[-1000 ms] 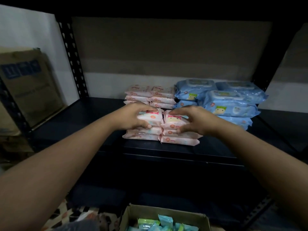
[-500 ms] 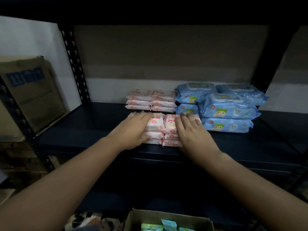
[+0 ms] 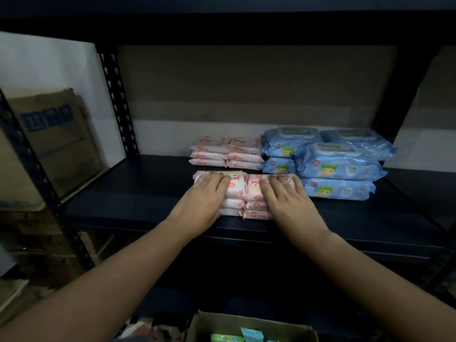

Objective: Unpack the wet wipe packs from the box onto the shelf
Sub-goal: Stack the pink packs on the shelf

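Two side-by-side stacks of small pink wet wipe packs (image 3: 240, 191) stand near the front of the dark shelf (image 3: 138, 193). My left hand (image 3: 204, 198) lies flat on the left stack with straight fingers. On the right stack my right hand (image 3: 288, 201) presses down the same way. Further pink packs (image 3: 227, 155) are stacked behind them. The open cardboard box (image 3: 251, 325) sits at the bottom edge, with green and teal packs (image 3: 237, 336) inside.
Large blue wipe packs (image 3: 338, 164) are piled on the shelf to the right of the pink ones. A perforated black upright (image 3: 118, 104) stands at the back left. Brown cartons (image 3: 54, 139) sit left of the rack.
Both hands went from gripping the top pink packs to lying flat on the stacks, and the stacks slid back from the front edge toward the rear packs.
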